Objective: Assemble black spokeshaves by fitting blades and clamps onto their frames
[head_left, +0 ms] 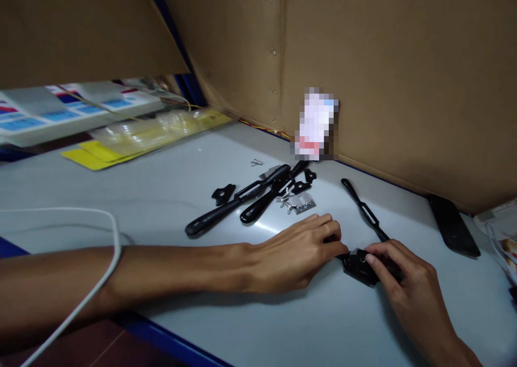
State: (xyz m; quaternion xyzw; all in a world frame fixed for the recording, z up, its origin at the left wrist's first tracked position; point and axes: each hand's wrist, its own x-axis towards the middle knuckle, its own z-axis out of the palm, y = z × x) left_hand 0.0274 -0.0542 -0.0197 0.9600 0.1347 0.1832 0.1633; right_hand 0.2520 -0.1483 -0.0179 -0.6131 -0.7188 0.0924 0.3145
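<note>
My right hand (407, 281) grips a black spokeshave (358, 267) low over the grey table, its thumb pressed on the middle part. My left hand (299, 256) has its fingers closed at the left end of the same spokeshave; what exactly its fingertips pinch is partly hidden. Beyond my hands lie more black spokeshave bodies: one long (212, 216), one crossing beside it (258, 208), and a slimmer one (365, 208) at right. Scattered among them are metal blades (305, 203), black cap plates (223, 194) and several small wing screws (256, 162).
A phone-like blurred screen (315, 125) leans against the brown board wall (404, 87). Yellow sheets with clear plastic (105, 154) and a white power strip (81, 114) are at left. A black flat case (454, 227) lies right. A white cable (115, 238) crosses my left forearm.
</note>
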